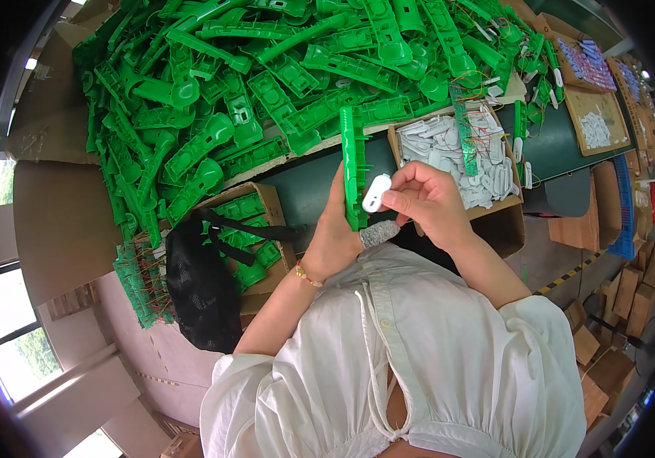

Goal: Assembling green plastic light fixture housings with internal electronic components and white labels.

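Observation:
My left hand (331,243) holds a long, narrow green plastic shell (351,145) on end, its ribbed side facing right. A grey wrapping covers that hand's thumb, which lies across the shell's lower end. Pinched between the thumb and fingers of my right hand (438,206) is a small white oval plastic piece (376,192) with a dark opening in it. The white piece is close beside the shell; whether they touch I cannot tell. Just beyond my right hand, many similar white pieces (428,141) fill an open cardboard box, with a green circuit board (466,141) on top.
A large heap of green shells (266,84) covers the far side of the dark table (304,191). At left are a carton (272,206) of green shells, a black mesh bag (201,286) and stacked wired circuit boards (138,282). Battery packs (588,61) sit at far right.

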